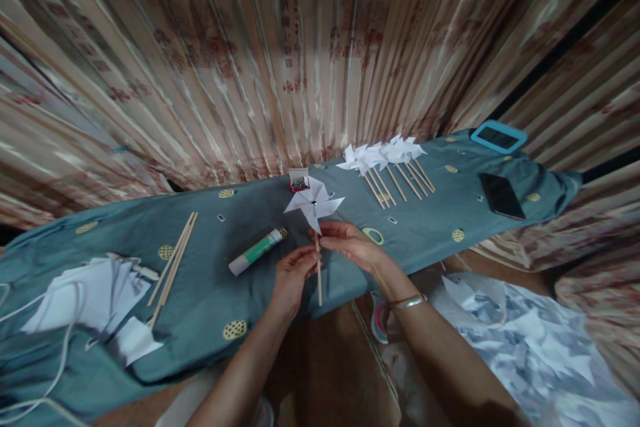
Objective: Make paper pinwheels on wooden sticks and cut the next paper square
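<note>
A white paper pinwheel [307, 205] on a wooden stick faces me at the middle of the cloth-covered table, a small dark pin head at its centre. My left hand [296, 273] pinches the stick about halfway down. Just above it, my right hand [350, 243] has its fingers closed at the stick, close under the paper blades. Behind the pinwheel stands a small open box of pins [299, 181], partly covered by a blade. Left of my hands lies a green and white glue stick [256, 251].
Several finished pinwheels [383, 155] lie in a row at the back right. A phone [501, 196] and a blue-framed device [499, 137] rest farther right. Paper sheets [93, 293], loose sticks [175, 257] and a white cord [65, 353] are left. A bag of pinwheels [530, 333] sits below.
</note>
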`<state>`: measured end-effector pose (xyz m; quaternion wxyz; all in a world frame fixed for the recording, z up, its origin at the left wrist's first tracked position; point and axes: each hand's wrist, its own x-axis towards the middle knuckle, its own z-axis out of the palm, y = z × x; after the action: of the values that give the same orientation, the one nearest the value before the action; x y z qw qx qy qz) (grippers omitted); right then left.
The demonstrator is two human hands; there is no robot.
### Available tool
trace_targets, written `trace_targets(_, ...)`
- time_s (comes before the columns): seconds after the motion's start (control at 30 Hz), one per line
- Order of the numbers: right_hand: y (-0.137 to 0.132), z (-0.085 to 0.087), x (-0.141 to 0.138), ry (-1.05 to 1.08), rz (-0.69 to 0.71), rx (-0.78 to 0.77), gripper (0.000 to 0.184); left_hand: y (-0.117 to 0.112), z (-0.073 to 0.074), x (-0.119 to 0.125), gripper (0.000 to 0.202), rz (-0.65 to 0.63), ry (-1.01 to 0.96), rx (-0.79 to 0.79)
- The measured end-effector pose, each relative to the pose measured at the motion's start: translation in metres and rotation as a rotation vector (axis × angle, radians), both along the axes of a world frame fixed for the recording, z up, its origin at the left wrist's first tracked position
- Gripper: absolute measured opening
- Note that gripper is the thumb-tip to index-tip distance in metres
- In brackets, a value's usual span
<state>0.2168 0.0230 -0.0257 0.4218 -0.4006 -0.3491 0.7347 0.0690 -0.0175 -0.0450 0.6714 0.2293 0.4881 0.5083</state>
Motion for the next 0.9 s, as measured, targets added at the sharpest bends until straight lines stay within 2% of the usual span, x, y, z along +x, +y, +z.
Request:
trace_targets(0.1, 0.012, 0.005, 0.015, -0.025, -0.05, 0.046, 0.047, 0.0, -0.001, -0.003, 0.037, 0.0, 0.043, -0.004)
trace_targets(0.23, 0.029, 0.006, 0.027, -0.009, -0.284, 0.048, 0.045, -0.005, -0.005, -0.004, 0.033, -0.052, 0.115, 0.016)
trace_targets(0.3, 0.034, 0.006, 0.028, -0.031, -0.338, 0.059, 0.043, -0.008, -0.006, -0.004, 0.031, -0.09, 0.15, 0.023)
trace_targets(0.47, 0.034, 0.005, 0.022, -0.071, -0.361, 0.063, 0.041, -0.01, -0.002, -0.004, 0.027, -0.123, 0.196, 0.028)
trace_targets(0.63, 0.032, 0.005, 0.018, -0.072, -0.36, 0.042, 0.041, -0.007, 0.001, -0.004, 0.025, -0.098, 0.188, 0.031)
trace_targets(0.9, 0.029, 0.003, 0.017, -0.07, -0.303, 0.026, 0.036, -0.004, -0.003, -0.003, 0.027, -0.039, 0.175, 0.052)
